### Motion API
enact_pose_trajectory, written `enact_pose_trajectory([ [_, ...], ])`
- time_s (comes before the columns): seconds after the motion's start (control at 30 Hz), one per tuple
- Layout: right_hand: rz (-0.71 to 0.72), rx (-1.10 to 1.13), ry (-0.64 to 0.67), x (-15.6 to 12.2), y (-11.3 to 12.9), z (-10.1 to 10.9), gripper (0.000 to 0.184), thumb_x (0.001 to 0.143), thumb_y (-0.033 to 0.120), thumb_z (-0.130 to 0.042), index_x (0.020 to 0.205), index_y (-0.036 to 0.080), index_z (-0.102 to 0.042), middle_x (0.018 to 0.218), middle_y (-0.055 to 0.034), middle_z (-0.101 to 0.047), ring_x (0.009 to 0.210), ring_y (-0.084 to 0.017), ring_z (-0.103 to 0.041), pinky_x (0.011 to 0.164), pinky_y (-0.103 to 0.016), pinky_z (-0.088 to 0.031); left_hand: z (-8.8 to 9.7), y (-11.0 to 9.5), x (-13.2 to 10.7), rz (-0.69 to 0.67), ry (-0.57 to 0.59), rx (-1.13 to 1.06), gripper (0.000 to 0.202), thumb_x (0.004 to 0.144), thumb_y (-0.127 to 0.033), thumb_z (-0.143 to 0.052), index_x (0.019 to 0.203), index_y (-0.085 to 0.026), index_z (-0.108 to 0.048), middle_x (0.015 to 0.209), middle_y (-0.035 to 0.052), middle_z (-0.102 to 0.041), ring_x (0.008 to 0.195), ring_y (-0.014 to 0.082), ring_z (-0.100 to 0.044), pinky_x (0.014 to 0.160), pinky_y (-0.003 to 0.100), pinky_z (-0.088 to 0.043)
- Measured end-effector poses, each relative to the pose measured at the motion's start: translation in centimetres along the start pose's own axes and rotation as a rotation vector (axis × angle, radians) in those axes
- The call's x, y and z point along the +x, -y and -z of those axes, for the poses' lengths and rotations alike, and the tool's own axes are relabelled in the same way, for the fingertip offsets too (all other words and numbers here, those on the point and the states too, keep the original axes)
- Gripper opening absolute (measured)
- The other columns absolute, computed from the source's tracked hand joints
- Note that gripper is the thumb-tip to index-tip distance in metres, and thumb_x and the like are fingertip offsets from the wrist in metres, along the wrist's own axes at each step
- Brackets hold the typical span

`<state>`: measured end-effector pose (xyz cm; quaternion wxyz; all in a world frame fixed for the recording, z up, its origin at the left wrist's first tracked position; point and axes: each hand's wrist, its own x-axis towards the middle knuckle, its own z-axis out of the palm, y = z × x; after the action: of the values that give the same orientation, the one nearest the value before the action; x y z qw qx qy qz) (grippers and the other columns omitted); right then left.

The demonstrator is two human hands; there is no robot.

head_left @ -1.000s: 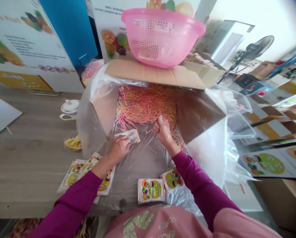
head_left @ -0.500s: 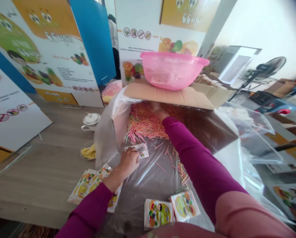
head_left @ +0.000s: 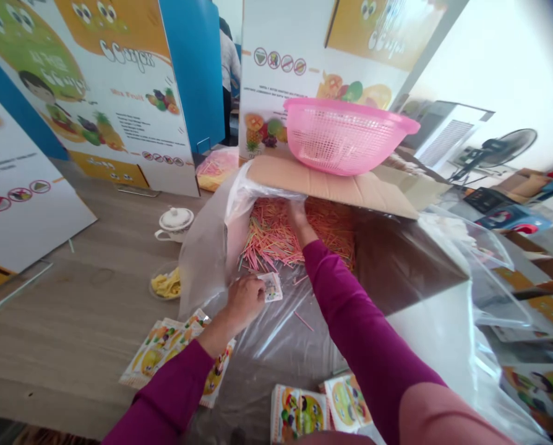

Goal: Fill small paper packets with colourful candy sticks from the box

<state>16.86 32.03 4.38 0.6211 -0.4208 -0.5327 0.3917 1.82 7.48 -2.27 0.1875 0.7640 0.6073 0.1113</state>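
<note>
My left hand (head_left: 244, 300) is closed on a small printed packet (head_left: 273, 287), pressing it against the clear plastic sheet (head_left: 276, 340). My right hand (head_left: 297, 216) reaches deep into the open cardboard box (head_left: 346, 188), down among the pile of pink, orange and green sticks (head_left: 276, 235); its fingers are buried in the sticks and partly under the plastic liner. A few loose sticks lie on the plastic between my arms.
A pink basket (head_left: 346, 136) sits on the box's back flap. Printed packets lie in a stack at the left (head_left: 165, 346) and near my body (head_left: 318, 411). A white lidded cup (head_left: 175, 222) and a dish of yellow rubber bands (head_left: 166, 285) stand on the wooden table. Display boards stand behind.
My right hand has gone from the near edge of the stick pile, where it was fisted, forward deep into the box. My left hand has stayed on the packet. The camera has tilted up.
</note>
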Motion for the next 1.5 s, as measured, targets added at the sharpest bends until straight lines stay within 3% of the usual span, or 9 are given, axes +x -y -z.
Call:
enact_pose_trajectory([
  [0.2,-0.19,0.34,-0.267,-1.1,0.7,0.8,0.015,0.094,0.033,-0.065,0.084,0.025,-0.058,0.077,0.0032,-0.065,0.083,-0.014,-0.067,0.074,-0.024,-0.059,0.1,0.1,-0.4,-0.06,0.012,0.086,0.022,0.093,-0.014,-0.066,0.097,-0.02,-0.087,0.114,0.015,-0.084,0.119,0.0326,-0.073,0.104,0.044,-0.056],
  [0.4,-0.302,0.505,-0.341,-1.0,1.8,-0.2,0.028,0.095,0.029,-0.057,0.074,0.028,-0.039,0.054,0.0113,-0.041,0.046,-0.011,-0.038,0.047,-0.02,-0.036,-0.1,0.8,-0.5,-0.088,-0.038,-0.008,0.023,0.091,-0.012,-0.067,0.081,-0.024,-0.084,0.106,0.0098,-0.084,0.109,0.0279,-0.076,0.104,0.042,-0.057],
  [0.57,-0.439,0.738,-0.297,-3.6,3.3,1.0,0.042,0.109,0.028,-0.051,0.072,0.027,-0.031,0.049,0.0122,-0.025,0.039,-0.01,-0.023,0.042,-0.019,-0.026,0.7,1.7,0.0,-0.021,-0.136,-0.289,0.015,0.088,-0.017,-0.073,0.075,-0.021,-0.081,0.086,0.0061,-0.08,0.085,0.0227,-0.074,0.085,0.035,-0.058],
  [0.63,-0.403,0.774,-0.205,-6.0,4.0,1.9,0.041,0.112,0.035,-0.054,0.075,0.026,-0.04,0.049,0.0123,-0.028,0.038,-0.009,-0.028,0.042,-0.019,-0.031,1.1,1.9,0.0,0.003,-0.2,-0.484,0.012,0.085,-0.026,-0.076,0.076,-0.02,-0.081,0.078,0.003,-0.078,0.075,0.0195,-0.07,0.075,0.031,-0.056],
  [0.77,-0.297,0.731,-0.052,-12.7,5.8,3.4,0.027,0.108,0.049,-0.067,0.095,0.025,-0.064,0.056,0.0094,-0.051,0.048,-0.011,-0.053,0.052,-0.022,-0.052,1.2,1.4,-0.8,0.093,-0.278,-0.829,0.021,0.073,-0.04,-0.082,0.075,-0.02,-0.081,0.07,0.0004,-0.077,0.066,0.0164,-0.066,0.065,0.027,-0.053],
  [0.97,-0.303,0.669,-0.087,-20.0,7.5,4.6,0.025,0.101,0.052,-0.074,0.098,0.027,-0.071,0.066,0.0034,-0.071,0.069,-0.019,-0.074,0.076,-0.035,-0.066,0.3,-0.9,-2.0,0.146,-0.284,-0.921,0.024,0.072,-0.043,-0.085,0.077,-0.02,-0.084,0.075,0.0018,-0.082,0.071,0.018,-0.071,0.07,0.029,-0.057],
  [1.13,-0.232,0.559,-0.063,-21.8,7.2,5.0,0.031,0.096,0.056,-0.079,0.101,0.025,-0.075,0.072,0.0013,-0.077,0.076,-0.018,-0.078,0.084,-0.034,-0.066,-0.6,-2.3,-2.1,0.094,-0.334,-0.971,0.018,0.071,-0.036,-0.091,0.079,-0.021,-0.086,0.079,0.0023,-0.084,0.075,0.0202,-0.075,0.077,0.032,-0.061],
  [1.33,-0.204,0.473,0.002,-22.7,6.4,6.0,0.048,0.088,0.068,-0.082,0.106,0.023,-0.077,0.077,-0.0005,-0.08,0.063,-0.016,-0.072,0.048,-0.024,-0.054,-2.0,-2.5,-1.6,-0.024,-0.405,-0.979,0.01,0.069,-0.03,-0.092,0.074,-0.024,-0.086,0.073,0.0,-0.082,0.07,0.0194,-0.074,0.072,0.031,-0.061],
  [1.5,-0.219,0.433,0.028,-21.3,6.1,6.8,0.049,0.09,0.067,-0.08,0.109,0.023,-0.074,0.079,0.0002,-0.081,0.051,-0.013,-0.064,0.039,-0.023,-0.049,-1.8,-2.6,-0.2,-0.036,-0.37,-1.003,0.01,0.07,-0.031,-0.09,0.076,-0.023,-0.086,0.076,0.0013,-0.083,0.069,0.0191,-0.074,0.068,0.03,-0.06],
])
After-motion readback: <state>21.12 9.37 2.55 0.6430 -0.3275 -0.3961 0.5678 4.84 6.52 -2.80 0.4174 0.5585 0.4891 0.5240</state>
